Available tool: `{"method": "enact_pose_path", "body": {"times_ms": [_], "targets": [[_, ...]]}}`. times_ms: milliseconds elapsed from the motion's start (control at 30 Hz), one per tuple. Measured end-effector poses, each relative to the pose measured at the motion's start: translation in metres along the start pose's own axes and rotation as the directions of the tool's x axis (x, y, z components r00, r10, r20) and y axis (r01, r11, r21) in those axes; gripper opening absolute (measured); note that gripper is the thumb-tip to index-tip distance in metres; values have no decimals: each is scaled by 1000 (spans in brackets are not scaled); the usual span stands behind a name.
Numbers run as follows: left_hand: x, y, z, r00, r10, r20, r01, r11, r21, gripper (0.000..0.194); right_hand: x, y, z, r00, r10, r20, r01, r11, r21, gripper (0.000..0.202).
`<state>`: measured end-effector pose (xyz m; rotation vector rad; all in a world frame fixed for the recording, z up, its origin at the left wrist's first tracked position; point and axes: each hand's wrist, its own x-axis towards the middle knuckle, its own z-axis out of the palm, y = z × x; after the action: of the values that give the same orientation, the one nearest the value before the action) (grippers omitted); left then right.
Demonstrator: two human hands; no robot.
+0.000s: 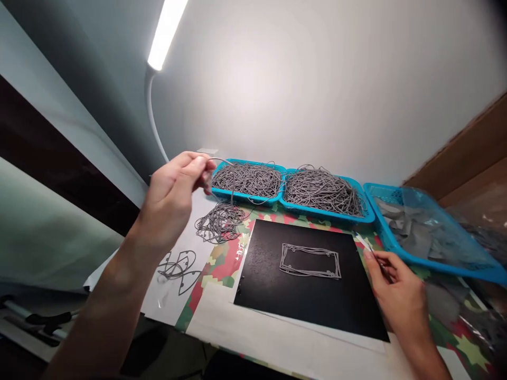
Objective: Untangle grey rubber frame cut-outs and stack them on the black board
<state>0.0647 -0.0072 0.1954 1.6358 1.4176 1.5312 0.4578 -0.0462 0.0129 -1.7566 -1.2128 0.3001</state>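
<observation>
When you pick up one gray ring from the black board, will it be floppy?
Probably bendy: the gray rings are very thin, and the loop in the left hand bows into a curve. It should be light, since each is just a narrow outline. It might tug its neighbors, because they overlap.

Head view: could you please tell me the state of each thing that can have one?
Gooseneck lamp: lit.
Left basket: full of grey loops.
Middle basket: heaped with similar loops.
Right basket: partly plastic-covered.
Black board: flat, bearing rectangular loops.
Left hand: pinching a thin loop.
Right hand: gripping a slim tool.
</observation>
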Motion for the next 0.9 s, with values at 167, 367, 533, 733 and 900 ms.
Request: {"method": "enact_pose_path", "body": {"times_ms": [167, 367, 533, 733, 900], "targets": [[-29, 7, 38, 895, 16, 446, 62, 985, -160, 29, -10, -22, 3, 987, -132, 91, 116, 981, 156, 44], [-79, -12, 82, 626, -58, 778, 216, 971, -102, 26, -27, -33, -6, 970, -234, -64, 241, 958, 156, 46], [-80, -9, 107, 454, 47, 890, 96, 990, -101, 25, -51, -37, -25, 985, -80, 151, 31, 953, 300, 43], [-110, -24, 142, 507, -25, 862, 294, 944, -146, 32, -85, -54, -48, 857, 177, 484, -349, 890, 292, 52], [-123, -43, 144, 465, -37, 885, 312, 942, -125, 32, -92, -43, -57, 821, 254, 511, -399, 896, 195, 53]]}}
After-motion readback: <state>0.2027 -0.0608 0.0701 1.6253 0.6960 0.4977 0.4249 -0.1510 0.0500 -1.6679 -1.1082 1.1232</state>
